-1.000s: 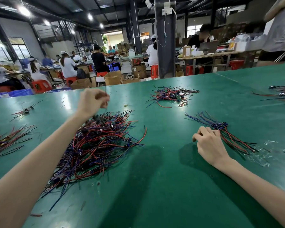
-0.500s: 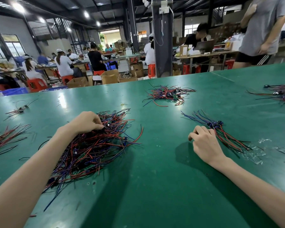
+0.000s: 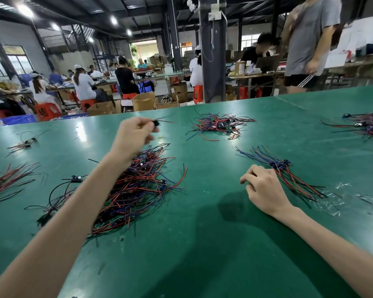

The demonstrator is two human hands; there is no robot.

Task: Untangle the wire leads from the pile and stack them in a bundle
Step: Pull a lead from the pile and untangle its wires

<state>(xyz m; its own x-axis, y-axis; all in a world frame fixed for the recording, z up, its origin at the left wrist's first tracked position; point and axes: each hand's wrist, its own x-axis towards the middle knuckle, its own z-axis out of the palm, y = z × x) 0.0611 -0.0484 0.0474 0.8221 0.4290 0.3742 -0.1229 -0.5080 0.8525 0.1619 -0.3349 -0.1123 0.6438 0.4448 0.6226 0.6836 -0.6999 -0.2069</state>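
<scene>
A tangled pile of red, blue and black wire leads [image 3: 138,186] lies on the green table [image 3: 202,244] under my left forearm. My left hand [image 3: 134,136] is raised above the pile's far end, its fingers pinched on one wire lead [image 3: 157,122] with a small black part, blurred by motion. To the right lies a neat bundle of leads [image 3: 289,175], blue ends far, red ends near. My right hand [image 3: 265,190] rests on the table with its fingertips at the bundle's left side, fingers curled.
More wire piles lie at the far centre [image 3: 220,125], far right [image 3: 366,125] and left edge [image 3: 7,183]. A few loose leads [image 3: 58,196] lie left of my forearm. Clear plastic wrap [image 3: 332,201] lies right of the bundle. A person [image 3: 306,44] stands beyond the table.
My left hand dipped into the pile half a second ago and has now lifted up and away with one lead. My right hand has stayed by the bundle.
</scene>
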